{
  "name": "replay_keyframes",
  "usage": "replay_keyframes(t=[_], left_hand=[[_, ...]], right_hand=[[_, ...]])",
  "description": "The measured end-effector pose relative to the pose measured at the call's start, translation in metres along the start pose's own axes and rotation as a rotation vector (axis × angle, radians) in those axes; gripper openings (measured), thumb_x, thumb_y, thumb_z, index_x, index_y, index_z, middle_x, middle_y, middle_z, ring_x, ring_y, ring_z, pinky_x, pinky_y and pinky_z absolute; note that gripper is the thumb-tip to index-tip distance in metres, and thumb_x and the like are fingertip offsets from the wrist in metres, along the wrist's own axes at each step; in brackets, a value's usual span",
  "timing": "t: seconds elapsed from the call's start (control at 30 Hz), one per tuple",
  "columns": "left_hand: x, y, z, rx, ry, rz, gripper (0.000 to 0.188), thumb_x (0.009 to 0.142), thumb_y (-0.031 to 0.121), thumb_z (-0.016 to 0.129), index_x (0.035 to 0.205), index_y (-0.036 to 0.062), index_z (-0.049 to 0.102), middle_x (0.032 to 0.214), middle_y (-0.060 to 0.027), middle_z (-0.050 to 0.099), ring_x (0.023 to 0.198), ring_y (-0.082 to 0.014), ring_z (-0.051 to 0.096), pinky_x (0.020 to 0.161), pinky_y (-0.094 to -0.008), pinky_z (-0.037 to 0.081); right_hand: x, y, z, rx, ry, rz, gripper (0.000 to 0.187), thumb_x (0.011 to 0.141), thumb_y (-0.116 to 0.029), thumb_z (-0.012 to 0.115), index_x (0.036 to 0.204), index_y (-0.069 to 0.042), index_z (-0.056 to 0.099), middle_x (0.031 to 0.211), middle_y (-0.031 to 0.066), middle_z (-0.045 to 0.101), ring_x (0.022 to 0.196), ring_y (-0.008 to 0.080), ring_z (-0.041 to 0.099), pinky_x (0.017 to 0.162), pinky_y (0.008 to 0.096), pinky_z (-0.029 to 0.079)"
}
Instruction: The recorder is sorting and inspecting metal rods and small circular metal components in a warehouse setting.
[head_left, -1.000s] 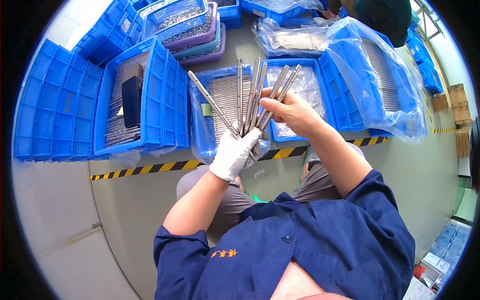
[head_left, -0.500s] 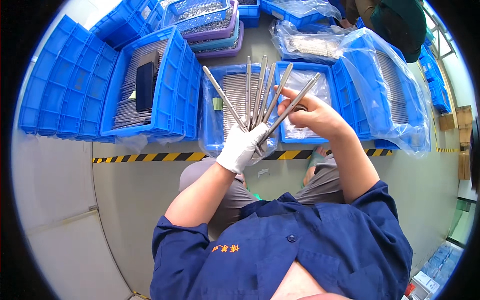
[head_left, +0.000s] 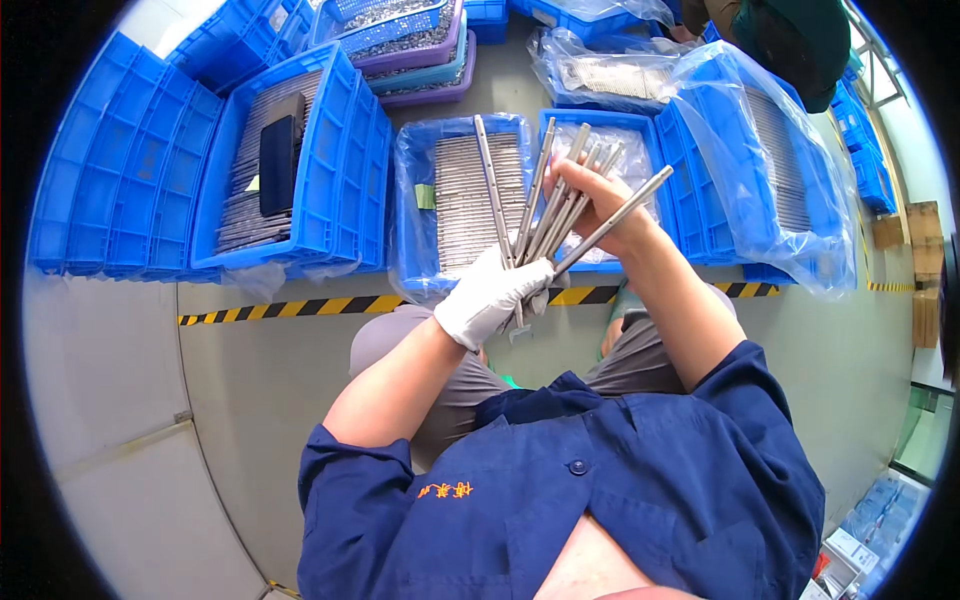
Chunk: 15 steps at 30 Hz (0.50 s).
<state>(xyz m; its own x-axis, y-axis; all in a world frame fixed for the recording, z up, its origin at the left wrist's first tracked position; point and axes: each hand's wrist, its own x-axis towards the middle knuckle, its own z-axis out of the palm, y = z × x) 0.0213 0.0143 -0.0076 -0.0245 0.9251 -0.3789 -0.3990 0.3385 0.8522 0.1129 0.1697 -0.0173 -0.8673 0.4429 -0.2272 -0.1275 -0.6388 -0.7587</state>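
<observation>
The left hand (head_left: 492, 297), in a white glove, had its fingers closed round the lower ends of a fan of grey metal rods (head_left: 545, 205), held up in front of the person, above the lap and the lined blue crate (head_left: 462, 200) of similar rods on the floor. The bare right hand (head_left: 600, 205) was curled into the fan from the right, its fingers closed loosely over the middle rods, with one rod (head_left: 615, 220) splayed out to the right under the thumb.

The fan looked the weak point: the rods were gripped only at their near ends and spread wide at the top, so a slackened glove or a tug from the right hand could have let one slide out and drop onto the lap or the grey floor (head_left: 260, 390) by the yellow-and-black tape (head_left: 290, 308). The outermost left rod (head_left: 492, 190) stood well apart from the rest and seemed the least secured.

Compared with a second before, the rods stood more upright and less evenly spread, the leftmost one having swung from a strong leftward lean to near vertical. The right hand had moved from the fan's right edge in among the rods, and the rightmost rod had tipped further out.
</observation>
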Motion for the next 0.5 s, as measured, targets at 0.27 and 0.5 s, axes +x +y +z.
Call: replay_keyframes(t=[0.27, 0.5], left_hand=[[-0.006, 0.007, 0.009, -0.109, 0.046, 0.105, 0.050, 0.077, 0.010, 0.051, 0.125, 0.0064, 0.037, 0.085, -0.0038, 0.054, 0.058, -0.0052, 0.046, 0.049, -0.0180, 0.039], [-0.007, 0.013, 0.000, -0.056, -0.097, 0.090, 0.055, 0.073, 0.012, 0.059, 0.123, 0.0033, 0.039, 0.088, -0.0058, 0.054, 0.062, -0.0089, 0.048, 0.055, -0.0221, 0.041]], right_hand=[[-0.004, -0.006, -0.001, -0.149, 0.121, -0.065, 0.030, 0.088, -0.035, 0.046, 0.075, -0.008, 0.051, 0.068, 0.0007, 0.050, 0.052, 0.0076, 0.047, 0.044, 0.0218, 0.040], [-0.007, -0.013, -0.010, -0.087, 0.031, -0.121, 0.026, 0.087, -0.031, 0.048, 0.084, -0.006, 0.054, 0.078, 0.0052, 0.055, 0.078, 0.0145, 0.057, 0.060, 0.0281, 0.051]])
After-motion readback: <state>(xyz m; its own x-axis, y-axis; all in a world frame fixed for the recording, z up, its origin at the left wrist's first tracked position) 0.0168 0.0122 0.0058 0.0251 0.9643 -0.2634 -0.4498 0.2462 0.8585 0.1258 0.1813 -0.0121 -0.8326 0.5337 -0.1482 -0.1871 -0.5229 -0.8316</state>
